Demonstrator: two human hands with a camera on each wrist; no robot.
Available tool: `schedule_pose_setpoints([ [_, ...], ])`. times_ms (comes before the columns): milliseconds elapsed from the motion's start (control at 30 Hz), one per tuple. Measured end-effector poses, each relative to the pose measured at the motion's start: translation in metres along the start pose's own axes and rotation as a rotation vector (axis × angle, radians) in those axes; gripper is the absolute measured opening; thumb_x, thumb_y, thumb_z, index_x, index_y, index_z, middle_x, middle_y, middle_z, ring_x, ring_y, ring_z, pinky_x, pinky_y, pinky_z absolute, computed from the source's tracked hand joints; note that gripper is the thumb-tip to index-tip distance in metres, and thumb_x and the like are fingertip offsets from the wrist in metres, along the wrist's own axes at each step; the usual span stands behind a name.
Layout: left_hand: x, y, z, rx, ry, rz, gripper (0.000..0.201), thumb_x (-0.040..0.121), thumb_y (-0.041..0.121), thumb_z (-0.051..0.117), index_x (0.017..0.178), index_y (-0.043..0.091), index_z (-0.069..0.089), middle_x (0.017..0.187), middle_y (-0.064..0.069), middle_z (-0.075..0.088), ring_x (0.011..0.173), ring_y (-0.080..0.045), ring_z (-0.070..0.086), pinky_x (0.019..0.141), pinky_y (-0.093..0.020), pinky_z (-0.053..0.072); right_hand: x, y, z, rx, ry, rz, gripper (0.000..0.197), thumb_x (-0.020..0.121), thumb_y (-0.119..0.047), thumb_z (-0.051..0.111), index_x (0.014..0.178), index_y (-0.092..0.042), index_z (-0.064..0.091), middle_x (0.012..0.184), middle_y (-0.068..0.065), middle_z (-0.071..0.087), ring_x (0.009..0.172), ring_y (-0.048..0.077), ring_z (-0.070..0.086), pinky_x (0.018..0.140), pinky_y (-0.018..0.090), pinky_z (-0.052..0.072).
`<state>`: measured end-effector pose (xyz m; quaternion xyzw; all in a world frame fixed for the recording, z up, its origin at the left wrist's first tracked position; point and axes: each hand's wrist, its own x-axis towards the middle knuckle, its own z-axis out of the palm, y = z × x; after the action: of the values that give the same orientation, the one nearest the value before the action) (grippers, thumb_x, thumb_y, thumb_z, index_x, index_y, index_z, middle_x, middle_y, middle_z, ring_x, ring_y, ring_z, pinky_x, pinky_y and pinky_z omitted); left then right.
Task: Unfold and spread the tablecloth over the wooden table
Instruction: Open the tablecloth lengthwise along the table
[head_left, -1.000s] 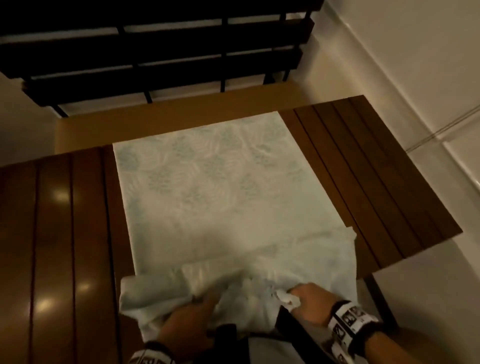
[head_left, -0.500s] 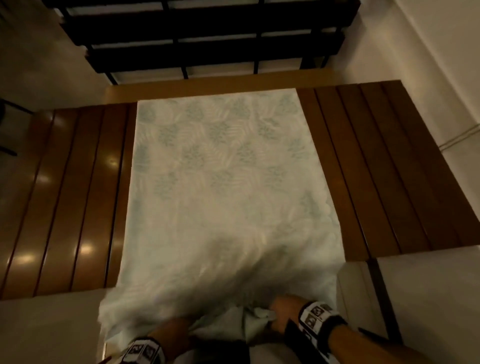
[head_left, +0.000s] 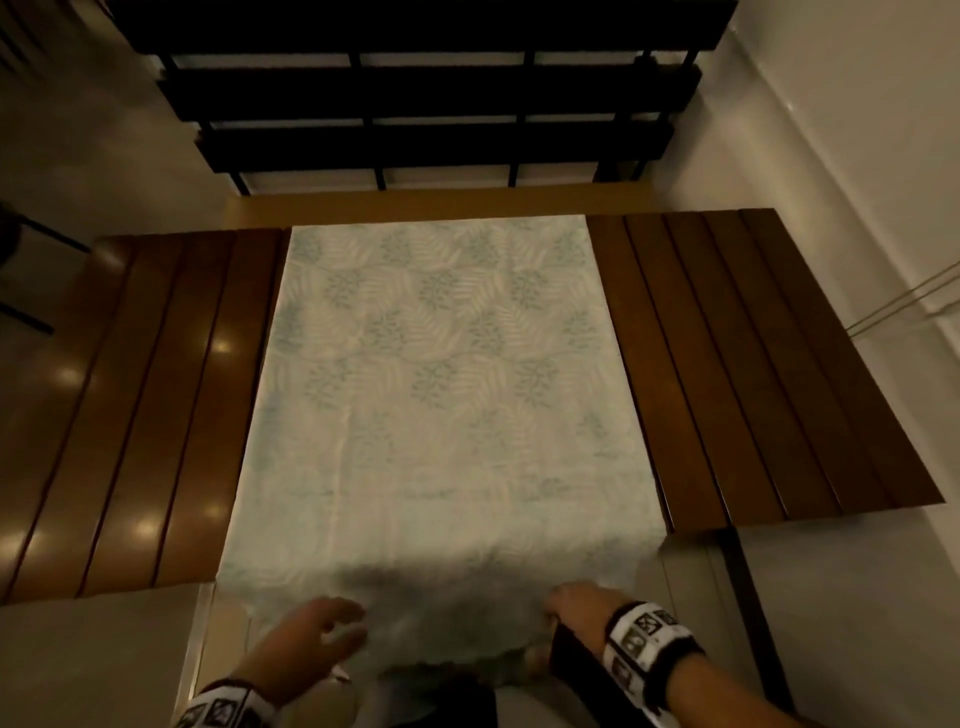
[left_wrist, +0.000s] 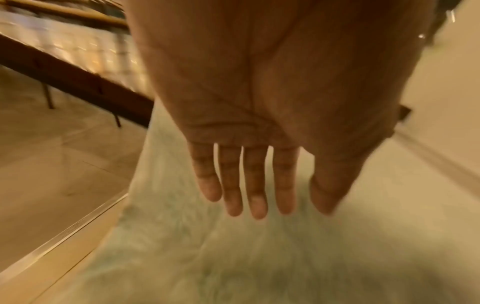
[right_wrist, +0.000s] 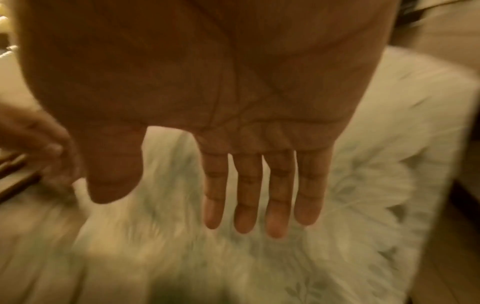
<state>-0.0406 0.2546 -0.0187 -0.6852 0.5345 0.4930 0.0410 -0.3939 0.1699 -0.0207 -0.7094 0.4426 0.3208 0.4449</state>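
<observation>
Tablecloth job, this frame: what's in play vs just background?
In play:
pale leaf-print tablecloth, lying in a strip across the middle
brown slatted wooden table, bare slats on both sides
left hand, open
right hand, open per wrist view

Background:
black slatted bench beyond the table
pale tiled floor

pale tablecloth (head_left: 441, 395) with blue-green leaf print, dark brown table (head_left: 753, 374)

A black slatted bench (head_left: 431, 88) is standing beyond the far edge, just past a tan strip of floor (head_left: 441, 202). Pale floor tiles (head_left: 88, 654) are spreading below, and a white wall (head_left: 857, 104) is rising at the right.
</observation>
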Motion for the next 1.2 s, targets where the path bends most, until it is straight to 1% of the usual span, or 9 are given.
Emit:
schedule_pose_setpoints([
  [100,0.015,-0.031,-0.059,-0.156,0.423,-0.058,0.005,0.087,0.03,0.068,0.084,0.034,0.067,0.085,0.009,0.071,0.079,-0.013,0.068,0.073,-0.033,0.055,-0.01,0.028,-0.028,0.343,0.449,0.168,0.031,0.082,-0.059,0.059,0.079,-0.029,0.064,0.079,-0.008,0.067,0.074,0.01,0.063,0.072,0.033,0.054],
  [167,0.028,-0.046,-0.094,-0.176,0.602,-0.133,0.01,0.088,0.028,0.067,0.083,0.02,0.064,0.08,-0.003,0.067,0.074,-0.025,0.064,0.07,-0.039,0.052,-0.016,0.05,-0.051,0.505,0.776,0.324,0.017,0.092,-0.039,0.06,0.081,-0.026,0.062,0.077,-0.003,0.066,0.067,0.012,0.06,0.059,0.03,0.05],
  [233,0.046,-0.054,-0.119,-0.169,0.683,-0.229,0.02,0.088,0.028,0.066,0.083,0.008,0.063,0.08,-0.013,0.062,0.072,-0.032,0.057,0.068,-0.038,0.046,-0.014,0.071,-0.073,0.551,0.956,0.486,0.012,0.095,-0.029,0.059,0.089,-0.019,0.06,0.082,0.006,0.066,0.065,0.016,0.056,0.058,0.029,0.045],
  [333,0.067,-0.053,-0.131,-0.179,0.635,-0.294,0.028,0.088,0.033,0.064,0.091,0.005,0.062,0.081,-0.013,0.063,0.071,-0.032,0.058,0.067,-0.037,0.047,0.003,0.089,-0.085,0.559,0.933,0.66,0.02,0.094,-0.033,0.06,0.095,-0.013,0.056,0.081,0.009,0.063,0.065,0.023,0.057,0.063,0.035,0.052],
  [467,0.075,-0.048,-0.129,-0.151,0.574,-0.308,0.024,0.094,0.031,0.058,0.099,0.008,0.058,0.085,-0.012,0.062,0.073,-0.029,0.055,0.067,-0.034,0.043,0.015,0.09,-0.085,0.532,0.859,0.681,0.019,0.094,-0.032,0.06,0.092,-0.015,0.052,0.076,0.006,0.06,0.063,0.021,0.057,0.051,0.027,0.039],
  [666,0.074,-0.06,-0.12,-0.185,0.546,-0.262,0.019,0.093,0.021,0.062,0.078,0.009,0.058,0.066,-0.005,0.054,0.061,-0.019,0.049,0.059,-0.032,0.036,0.016,0.101,-0.075,0.542,0.852,0.675,0.02,0.096,-0.027,0.06,0.08,-0.018,0.053,0.071,0.006,0.061,0.062,0.019,0.058,0.054,0.028,0.042],
  [800,0.09,-0.06,-0.133,-0.179,0.496,-0.348,0.023,0.086,0.031,0.071,0.073,0.013,0.061,0.067,-0.008,0.06,0.063,-0.025,0.056,0.059,-0.034,0.042,0.009,0.101,-0.087,0.552,0.75,0.65,0.017,0.094,-0.031,0.061,0.083,-0.019,0.053,0.077,0.006,0.063,0.068,0.022,0.06,0.059,0.03,0.045],
  [1033,0.191,0.005,-0.24,-0.076,0.536,-0.339,0.039,0.09,0.045,0.06,0.098,0.006,0.061,0.093,-0.015,0.065,0.081,-0.032,0.058,0.072,-0.036,0.044,0.063,0.115,-0.249,0.418,0.751,0.454,0.034,0.094,-0.048,0.056,0.096,-0.015,0.062,0.091,0.009,0.065,0.079,0.027,0.056,0.072,0.035,0.045],
  [1200,0.274,0.042,-0.317,-0.186,0.64,-0.38,0.036,0.09,0.046,0.058,0.084,0.012,0.067,0.085,-0.012,0.069,0.077,-0.03,0.064,0.077,-0.039,0.053,0.14,0.128,-0.376,0.338,0.88,0.344,0.035,0.1,-0.037,0.049,0.093,-0.005,0.062,0.093,0.02,0.067,0.077,0.03,0.055,0.069,0.036,0.045],
])
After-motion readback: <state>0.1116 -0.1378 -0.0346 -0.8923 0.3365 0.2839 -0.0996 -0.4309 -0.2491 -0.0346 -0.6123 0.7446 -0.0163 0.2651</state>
